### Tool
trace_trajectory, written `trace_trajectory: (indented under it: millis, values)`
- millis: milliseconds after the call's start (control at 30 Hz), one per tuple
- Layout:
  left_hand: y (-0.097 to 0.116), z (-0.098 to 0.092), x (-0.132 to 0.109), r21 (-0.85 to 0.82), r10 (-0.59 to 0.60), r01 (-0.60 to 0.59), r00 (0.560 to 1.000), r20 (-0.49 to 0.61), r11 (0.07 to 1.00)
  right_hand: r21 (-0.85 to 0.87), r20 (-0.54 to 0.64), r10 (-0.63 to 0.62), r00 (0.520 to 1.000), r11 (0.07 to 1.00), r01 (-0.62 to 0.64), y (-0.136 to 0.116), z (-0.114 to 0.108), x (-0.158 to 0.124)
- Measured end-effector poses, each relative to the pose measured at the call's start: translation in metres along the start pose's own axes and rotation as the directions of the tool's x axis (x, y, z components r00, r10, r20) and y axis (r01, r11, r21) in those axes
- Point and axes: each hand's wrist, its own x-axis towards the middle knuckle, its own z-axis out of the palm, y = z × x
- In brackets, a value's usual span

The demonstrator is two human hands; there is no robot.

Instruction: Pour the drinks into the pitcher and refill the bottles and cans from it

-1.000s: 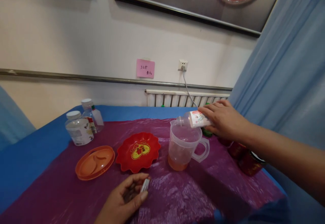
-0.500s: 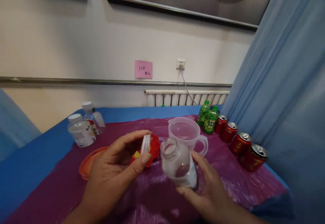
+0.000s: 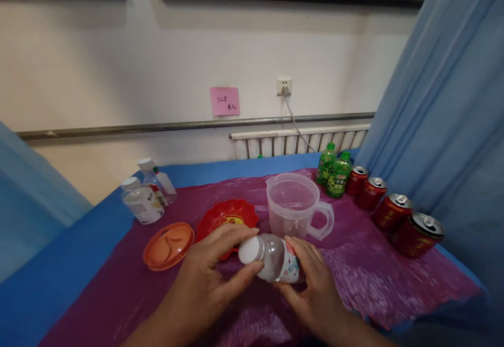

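My right hand [image 3: 315, 284] is wrapped round the labelled body of a clear bottle [image 3: 273, 258], which is tilted with its neck toward the left. On the bottle's mouth sits a white cap [image 3: 251, 250], pinched between the thumb and fingers of my left hand [image 3: 220, 268]. Whether the cap is threaded on cannot be seen. Just behind my hands lies a red scalloped plate [image 3: 212, 216], partly covered by my left fingers. A translucent measuring jug [image 3: 293, 210] with a handle stands upright behind the bottle.
An orange divided dish [image 3: 169, 247] lies left of my left hand. Two clear capped bottles [image 3: 144, 202] stand at the back left. Two green bottles [image 3: 338, 176] and several red cans [image 3: 394, 210] line the right side. A purple plastic sheet [image 3: 374, 279] covers the blue table.
My left hand has brought the white cap to the bottle's mouth. The bottle has tipped further toward the left. The view has shifted, showing more of the red plate.
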Motion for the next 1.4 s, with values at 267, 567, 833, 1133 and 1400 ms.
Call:
trace_trajectory:
  millis: [267,567,833,1133,1400]
  values:
    - [0.003,-0.013,0.004,-0.26,-0.075,0.165,0.943,0.324,0.951,0.286,0.273,0.11,0.956,0.939,-0.19,-0.003,-0.007,0.006]
    - [0.005,0.007,-0.007,-0.472,-0.018,0.214,0.922,0.386,0.855,0.537,0.377,0.04,0.925,0.805,-0.253,-0.016,-0.003,0.008]
    - [-0.021,0.002,0.005,-0.502,-0.084,0.149,0.985,0.15,0.852,0.67,0.5,0.141,0.854,0.561,-0.485,-0.02,0.0,0.008]
    - [-0.033,-0.007,-0.014,-0.483,-0.217,0.271,0.962,0.166,0.832,0.619,0.497,0.163,0.852,0.621,-0.48,-0.022,0.007,0.009]
    - [-0.046,-0.02,-0.059,-0.378,-0.349,0.415,0.908,0.233,0.828,0.581,0.637,0.04,0.77,0.631,-0.514,-0.029,0.022,0.003]
